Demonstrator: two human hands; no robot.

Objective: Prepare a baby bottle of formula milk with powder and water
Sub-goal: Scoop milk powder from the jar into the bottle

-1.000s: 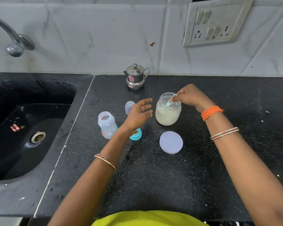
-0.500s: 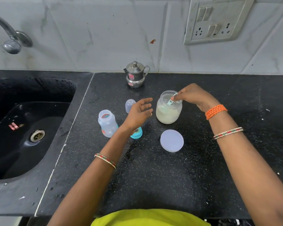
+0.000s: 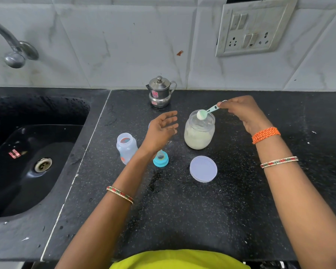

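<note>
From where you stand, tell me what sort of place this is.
Most likely a home kitchen: a black stone counter with a built-in sink, a tap over it, and a tiled wall with a switch-and-socket plate.

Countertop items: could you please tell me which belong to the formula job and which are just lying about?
In use:
- right hand holding scoop of powder
- powder jar
- jar lid
- baby bottle
- teat ring
- left hand, empty

Lying about:
- steel pot
- sink
- tap
- switchboard
</note>
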